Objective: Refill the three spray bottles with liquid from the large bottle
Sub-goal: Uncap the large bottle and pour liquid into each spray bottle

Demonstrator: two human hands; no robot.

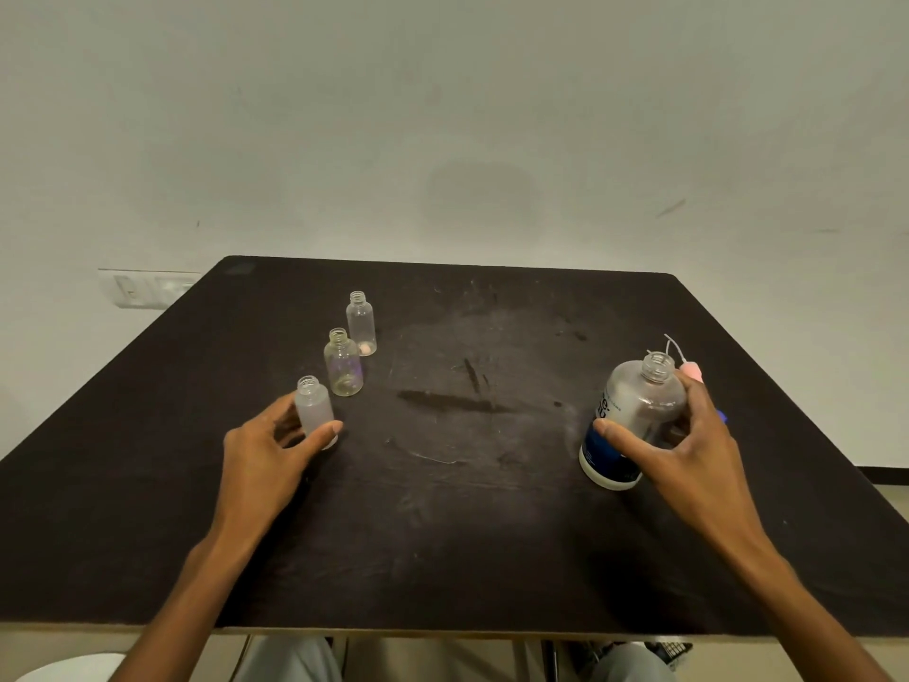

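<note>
A dark scuffed tabletop (457, 484) stands against a pale wall, its near edge by the person's knees. The left hand (265, 450) curls thumb and fingers round a small frosted uncapped spray bottle (315, 408) left of centre. Just beyond stand 2 more: a clear open bottle (343, 362), then a clear one (361, 323) farther back. The right hand (688, 450) grips the large translucent blue-labelled bottle (632, 415), tilted, near the right edge. Bare tabletop lies between the hands.
</note>
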